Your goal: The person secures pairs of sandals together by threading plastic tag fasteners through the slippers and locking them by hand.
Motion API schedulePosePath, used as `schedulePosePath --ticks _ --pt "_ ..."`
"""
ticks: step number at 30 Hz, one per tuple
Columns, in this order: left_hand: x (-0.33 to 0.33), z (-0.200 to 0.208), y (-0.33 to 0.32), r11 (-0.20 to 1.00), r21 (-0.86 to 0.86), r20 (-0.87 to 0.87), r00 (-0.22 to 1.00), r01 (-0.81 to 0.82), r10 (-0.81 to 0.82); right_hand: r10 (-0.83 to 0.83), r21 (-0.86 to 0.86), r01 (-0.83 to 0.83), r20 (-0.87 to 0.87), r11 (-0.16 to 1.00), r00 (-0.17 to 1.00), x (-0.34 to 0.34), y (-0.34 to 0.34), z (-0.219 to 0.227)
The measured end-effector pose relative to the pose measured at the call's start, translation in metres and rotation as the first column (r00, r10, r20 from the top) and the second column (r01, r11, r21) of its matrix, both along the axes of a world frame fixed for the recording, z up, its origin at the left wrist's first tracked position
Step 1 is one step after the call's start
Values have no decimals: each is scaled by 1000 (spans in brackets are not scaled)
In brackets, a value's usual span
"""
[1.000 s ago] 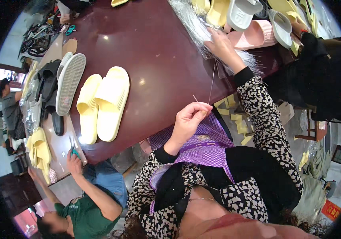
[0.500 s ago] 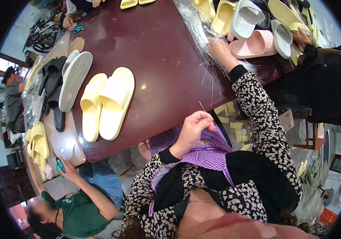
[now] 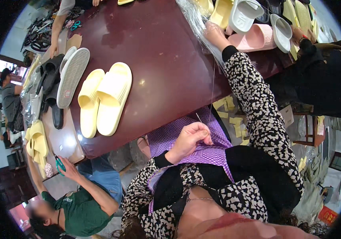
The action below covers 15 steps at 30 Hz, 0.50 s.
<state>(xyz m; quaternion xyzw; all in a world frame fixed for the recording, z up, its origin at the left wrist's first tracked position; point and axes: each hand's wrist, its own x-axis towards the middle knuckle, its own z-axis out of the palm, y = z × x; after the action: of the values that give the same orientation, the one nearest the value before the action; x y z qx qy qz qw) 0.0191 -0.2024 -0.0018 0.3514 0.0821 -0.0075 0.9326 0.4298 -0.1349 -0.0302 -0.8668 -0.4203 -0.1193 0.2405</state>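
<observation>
Near my lap, my left hand is closed in a pinch, with a thin pale needle-like piece sticking up from its fingers. My right hand reaches to the far right of the table, its fingers bent and closed on a bundle of clear thin strands. One fine strand runs down past the table edge toward my left hand. Right beside my right hand lie a pink slide slipper, a grey slipper and a yellow slipper.
A pair of yellow slippers stands on the dark red table. Grey and black slippers lie at its left. A person in green holds teal-handled scissors. Another person's arm reaches in at the far left.
My left hand has come down slightly toward my lap, closing a little more. My right hand has moved a little farther up along the strands. The far person's arm has stretched toward the black slippers.
</observation>
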Motion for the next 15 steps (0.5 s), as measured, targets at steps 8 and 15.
schedulePosePath --ticks 8,15 --pt "-59 0 17 997 -5 -74 995 -74 73 -37 -39 37 1 999 999 11 13 0" --pt "-97 21 53 904 52 -48 903 -424 426 288 -481 315 817 818 500 33 11 -22"
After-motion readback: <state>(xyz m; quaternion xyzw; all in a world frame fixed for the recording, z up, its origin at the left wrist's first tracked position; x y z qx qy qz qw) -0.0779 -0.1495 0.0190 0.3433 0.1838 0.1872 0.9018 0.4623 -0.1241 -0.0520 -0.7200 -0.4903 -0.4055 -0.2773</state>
